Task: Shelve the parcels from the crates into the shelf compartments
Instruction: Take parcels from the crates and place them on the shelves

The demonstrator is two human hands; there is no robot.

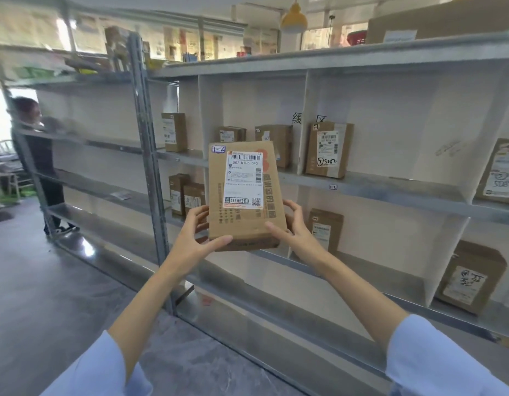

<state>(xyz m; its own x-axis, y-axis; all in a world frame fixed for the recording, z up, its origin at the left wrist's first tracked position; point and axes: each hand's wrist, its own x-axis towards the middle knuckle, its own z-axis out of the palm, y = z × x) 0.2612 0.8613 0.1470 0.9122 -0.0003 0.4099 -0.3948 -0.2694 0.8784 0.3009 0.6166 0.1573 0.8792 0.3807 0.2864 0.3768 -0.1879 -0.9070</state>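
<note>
Head view: left hand (194, 238), right hand (297, 232) grip parcel (244, 195) lower corners, fingers (293, 207) curled; left tips hidden behind

matt cardboard parcel (244, 195); grey metal shelf (361, 184).

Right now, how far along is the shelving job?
Done: several parcels already stand on the shelf, like the 5082 parcel. In hand: the left hand and right hand hold the parcel tagged 1-2, not yet shelved. Left: unknown; the crates are out of view.

Parcel depot: metal shelving (361, 181) with numbered compartments, labelled cardboard parcels (329, 150) inside.
</note>
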